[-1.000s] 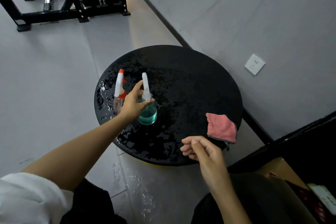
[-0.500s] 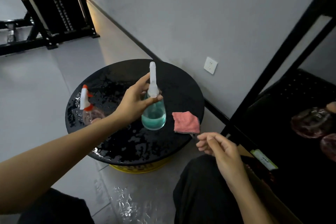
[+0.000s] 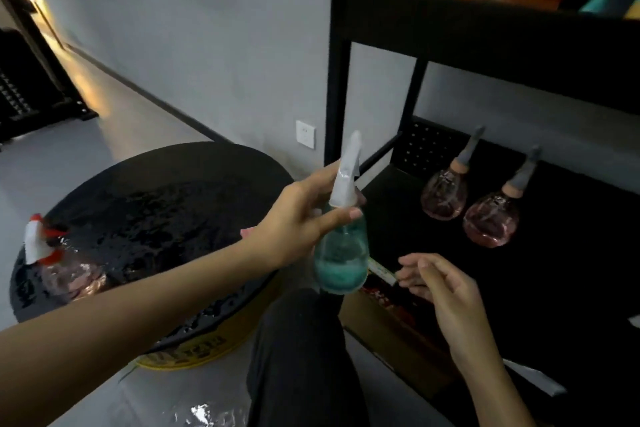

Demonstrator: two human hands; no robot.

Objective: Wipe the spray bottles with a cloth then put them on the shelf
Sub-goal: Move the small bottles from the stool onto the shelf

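My left hand [image 3: 298, 218] grips a round teal spray bottle [image 3: 341, 255] by the neck under its white nozzle, holding it in the air between the round table and the shelf. My right hand [image 3: 440, 284] hovers just right of the bottle, fingers loosely curled and holding nothing. A pink spray bottle with a red and white nozzle [image 3: 65, 269] stands on the wet black round table [image 3: 166, 198] at the left. Two pink round bottles, one [image 3: 445, 194] behind the other [image 3: 491, 222], stand on the black shelf [image 3: 571, 253]. The pink cloth is almost wholly hidden behind my left hand.
The black shelf frame's upright post [image 3: 337, 55] rises just behind the held bottle, and an upper shelf board [image 3: 485, 28] carries orange fabric. A cardboard box [image 3: 391, 326] sits under the shelf. Water lies on the floor [image 3: 204, 412]. A wall socket [image 3: 305, 134] is behind the table.
My left hand lifted the teal bottle off the table and carried it right toward the shelf. My view swung right, bringing the shelf and its two pink bottles into sight.
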